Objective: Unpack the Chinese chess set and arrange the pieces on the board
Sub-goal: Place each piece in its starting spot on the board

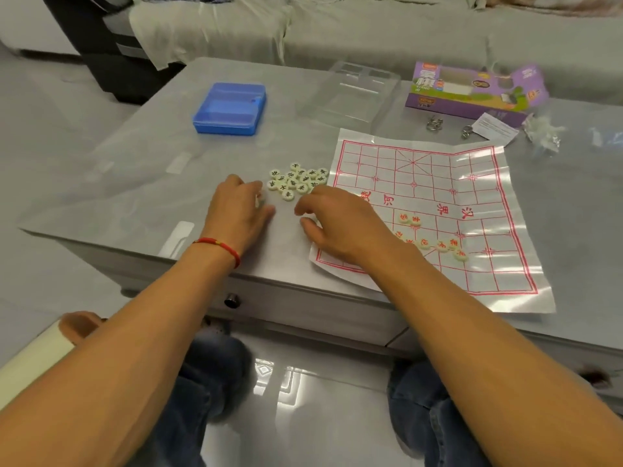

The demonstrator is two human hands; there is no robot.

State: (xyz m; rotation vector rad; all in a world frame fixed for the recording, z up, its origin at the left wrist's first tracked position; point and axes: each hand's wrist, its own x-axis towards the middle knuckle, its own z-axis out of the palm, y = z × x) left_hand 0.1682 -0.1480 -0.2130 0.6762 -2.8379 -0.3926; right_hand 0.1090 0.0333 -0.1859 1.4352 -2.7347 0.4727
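Both hands lay on the table (135,183), just left of the board (435,210). The left hand (237,217) was palm down with its fingers bent under. A pale piece seemed to peek out at its fingertips, but I could not tell if it held it. A red string (219,248) went round that wrist. The right hand (337,224) rested over the board's left edge, its fingers loosely curled, thumb apart, holding nothing I could see.

A pile of black pieces (296,180) sat just left of the board, right beyond the fingers. A few red pieces (435,239) lay on the board's near half, and the right wrist hid some of them.

A blue case (231,107) sat far left of the board, further back. A clear lid (354,92) and a purple box (472,91) lay behind the board.
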